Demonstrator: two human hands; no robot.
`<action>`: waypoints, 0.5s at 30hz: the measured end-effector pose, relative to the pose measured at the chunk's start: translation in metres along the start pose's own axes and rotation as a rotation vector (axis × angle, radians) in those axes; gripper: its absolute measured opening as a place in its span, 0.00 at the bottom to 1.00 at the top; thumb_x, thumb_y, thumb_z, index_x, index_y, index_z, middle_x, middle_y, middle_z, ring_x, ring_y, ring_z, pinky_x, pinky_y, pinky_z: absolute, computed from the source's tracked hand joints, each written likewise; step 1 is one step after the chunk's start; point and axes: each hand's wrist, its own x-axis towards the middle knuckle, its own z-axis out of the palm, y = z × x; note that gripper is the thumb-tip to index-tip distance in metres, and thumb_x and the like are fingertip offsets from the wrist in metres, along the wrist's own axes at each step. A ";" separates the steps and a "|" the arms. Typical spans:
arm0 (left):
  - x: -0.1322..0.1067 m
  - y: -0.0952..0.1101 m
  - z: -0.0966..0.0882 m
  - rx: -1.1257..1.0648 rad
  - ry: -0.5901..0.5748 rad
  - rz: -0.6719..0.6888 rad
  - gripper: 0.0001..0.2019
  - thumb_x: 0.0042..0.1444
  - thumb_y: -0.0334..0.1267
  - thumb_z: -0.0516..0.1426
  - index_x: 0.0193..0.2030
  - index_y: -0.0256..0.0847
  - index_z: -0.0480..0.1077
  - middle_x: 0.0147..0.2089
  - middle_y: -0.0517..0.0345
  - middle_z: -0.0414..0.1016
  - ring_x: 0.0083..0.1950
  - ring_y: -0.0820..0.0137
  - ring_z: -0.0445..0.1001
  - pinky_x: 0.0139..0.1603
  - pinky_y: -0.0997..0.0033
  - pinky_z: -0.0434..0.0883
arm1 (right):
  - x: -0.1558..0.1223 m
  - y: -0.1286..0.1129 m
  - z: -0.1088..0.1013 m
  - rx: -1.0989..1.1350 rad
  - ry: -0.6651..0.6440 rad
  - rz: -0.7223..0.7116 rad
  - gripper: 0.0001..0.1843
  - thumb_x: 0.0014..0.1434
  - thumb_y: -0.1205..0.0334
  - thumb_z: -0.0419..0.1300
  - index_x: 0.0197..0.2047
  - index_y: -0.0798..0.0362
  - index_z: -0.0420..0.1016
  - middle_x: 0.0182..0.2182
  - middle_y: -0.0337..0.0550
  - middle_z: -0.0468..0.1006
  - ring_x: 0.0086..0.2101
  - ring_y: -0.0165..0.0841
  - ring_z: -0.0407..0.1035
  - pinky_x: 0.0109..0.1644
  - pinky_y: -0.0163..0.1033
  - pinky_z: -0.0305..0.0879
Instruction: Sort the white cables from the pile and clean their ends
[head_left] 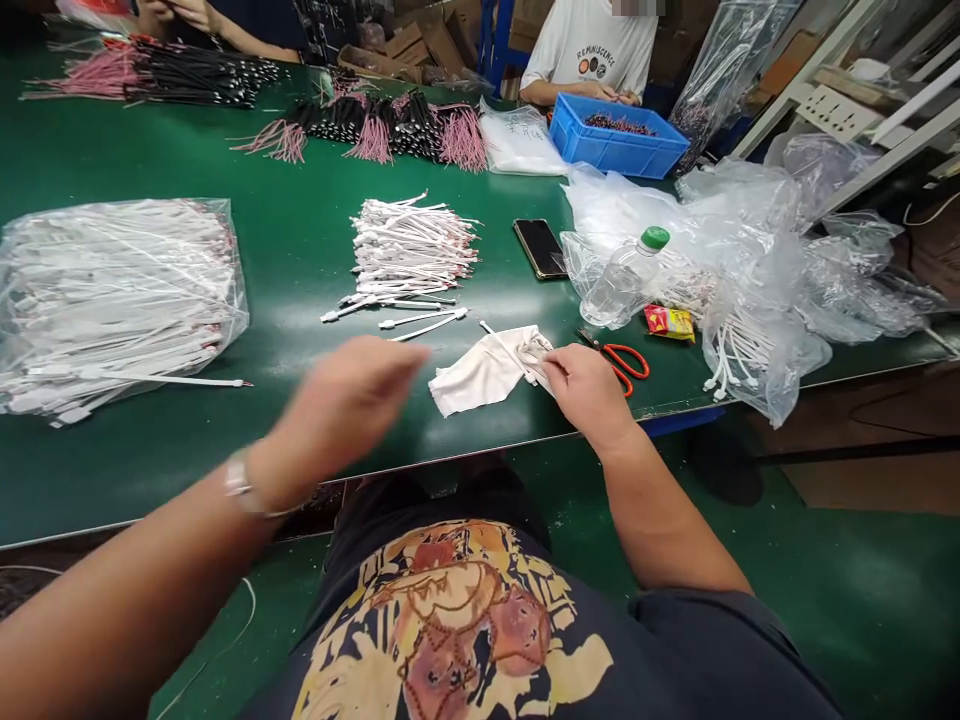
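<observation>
My right hand point(591, 392) has its fingers pinched together at the right end of a white cloth point(476, 378), which lies crumpled near the table's front edge. A white cable point(506, 350) lies across the cloth, its lower end close to my right fingertips. To the left, my left hand point(349, 405) is above the table, its fingers smeared by motion; whether it holds anything cannot be made out. Just beyond it lie a few loose white cables point(427, 325), and behind those a heap of white cables point(412, 245). Red-handled scissors point(626, 362) rest beside my right hand.
A clear bag of white cables point(120, 300) lies left. A phone point(540, 248), green-capped bottle point(619, 285), yellow-red packet point(670, 323) and plastic bags point(772, 250) are right. Black-pink wire bundles point(397, 125) and a blue bin point(619, 150) stand farther back, near two people.
</observation>
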 end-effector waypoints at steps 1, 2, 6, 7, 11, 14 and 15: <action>0.014 0.014 0.018 0.050 -0.174 0.178 0.11 0.59 0.30 0.48 0.43 0.39 0.71 0.36 0.52 0.76 0.38 0.67 0.72 0.38 0.67 0.68 | 0.000 -0.003 -0.001 0.012 -0.012 -0.004 0.12 0.62 0.64 0.49 0.35 0.55 0.74 0.32 0.48 0.75 0.36 0.39 0.67 0.42 0.40 0.60; 0.028 0.024 0.037 0.096 -0.311 0.325 0.10 0.59 0.29 0.49 0.39 0.38 0.72 0.34 0.52 0.76 0.36 0.67 0.71 0.36 0.67 0.67 | 0.002 -0.006 -0.001 0.015 -0.013 -0.002 0.12 0.62 0.65 0.49 0.35 0.55 0.74 0.32 0.48 0.75 0.36 0.38 0.67 0.42 0.40 0.60; 0.066 0.041 0.098 0.278 -0.442 0.530 0.07 0.58 0.30 0.52 0.36 0.34 0.72 0.36 0.47 0.76 0.39 0.63 0.71 0.36 0.64 0.65 | 0.019 -0.009 0.003 0.003 0.000 0.046 0.13 0.62 0.62 0.50 0.34 0.55 0.74 0.32 0.49 0.75 0.36 0.38 0.67 0.41 0.40 0.58; 0.071 0.041 0.107 0.320 -0.441 0.533 0.08 0.58 0.30 0.51 0.38 0.33 0.72 0.38 0.45 0.76 0.41 0.62 0.71 0.37 0.64 0.64 | 0.025 -0.008 0.004 0.006 -0.013 0.070 0.14 0.62 0.60 0.50 0.32 0.54 0.74 0.31 0.48 0.75 0.35 0.38 0.67 0.39 0.39 0.57; 0.076 0.042 0.122 0.416 -0.431 0.563 0.11 0.59 0.28 0.49 0.40 0.31 0.73 0.43 0.43 0.76 0.43 0.60 0.70 0.40 0.61 0.62 | 0.045 -0.004 0.010 0.105 -0.158 0.217 0.16 0.57 0.55 0.55 0.21 0.53 0.69 0.22 0.43 0.72 0.26 0.33 0.62 0.32 0.38 0.53; 0.075 0.046 0.120 0.441 -0.413 0.599 0.11 0.59 0.29 0.49 0.38 0.33 0.73 0.41 0.44 0.76 0.44 0.59 0.69 0.38 0.61 0.59 | 0.053 0.002 0.012 0.230 -0.249 0.305 0.12 0.50 0.61 0.59 0.18 0.53 0.66 0.17 0.38 0.67 0.22 0.30 0.58 0.28 0.37 0.50; 0.075 0.046 0.119 0.438 -0.407 0.607 0.11 0.59 0.29 0.50 0.37 0.34 0.73 0.41 0.45 0.76 0.44 0.59 0.68 0.37 0.61 0.58 | 0.053 0.003 0.012 0.259 -0.253 0.315 0.11 0.48 0.63 0.59 0.17 0.53 0.66 0.16 0.37 0.66 0.21 0.29 0.57 0.28 0.36 0.50</action>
